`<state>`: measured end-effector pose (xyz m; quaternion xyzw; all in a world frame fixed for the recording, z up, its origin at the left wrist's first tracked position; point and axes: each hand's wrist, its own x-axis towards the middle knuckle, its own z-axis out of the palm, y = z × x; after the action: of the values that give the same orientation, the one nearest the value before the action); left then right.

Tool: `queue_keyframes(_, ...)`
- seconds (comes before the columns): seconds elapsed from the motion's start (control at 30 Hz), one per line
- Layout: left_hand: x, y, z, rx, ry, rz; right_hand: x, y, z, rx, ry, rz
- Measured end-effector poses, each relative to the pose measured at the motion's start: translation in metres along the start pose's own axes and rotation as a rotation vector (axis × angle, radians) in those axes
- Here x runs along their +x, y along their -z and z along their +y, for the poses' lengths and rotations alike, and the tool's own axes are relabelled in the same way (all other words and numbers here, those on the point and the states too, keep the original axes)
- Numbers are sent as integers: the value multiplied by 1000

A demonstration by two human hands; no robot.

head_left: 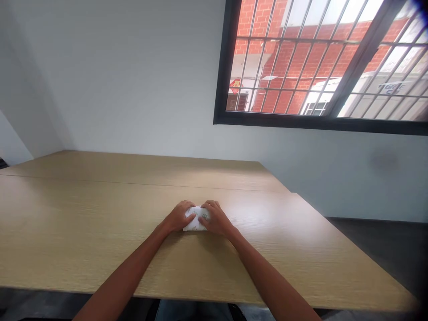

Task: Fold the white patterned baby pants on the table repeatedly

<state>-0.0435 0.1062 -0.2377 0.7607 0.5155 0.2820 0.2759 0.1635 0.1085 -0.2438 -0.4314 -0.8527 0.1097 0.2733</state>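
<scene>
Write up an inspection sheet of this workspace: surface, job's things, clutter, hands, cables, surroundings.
Surface: wood-grain tabletop, two sections meeting at a seam.
Job's things: folded white packet, faint print on it, paper or cloth cannot be told, lying on the tabletop.
Clutter: nothing seen.
Hands: bare left hand and right hand hold the packet from either side, fingers over its top.
Cables: nothing seen.
Surroundings: plain pale wall, dark-framed barred window, red brick building outside, dark floor beyond the table's right edge.
</scene>
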Motion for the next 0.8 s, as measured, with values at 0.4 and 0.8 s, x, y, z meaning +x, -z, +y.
queue_keyframes(0.4,-4,5,7,-19,16,9,1,9,1,-113,-224,-49)
queue_keyframes(0.8,-1,8,-2,-93,-23,44,3,14,-3,-103,-222,-34)
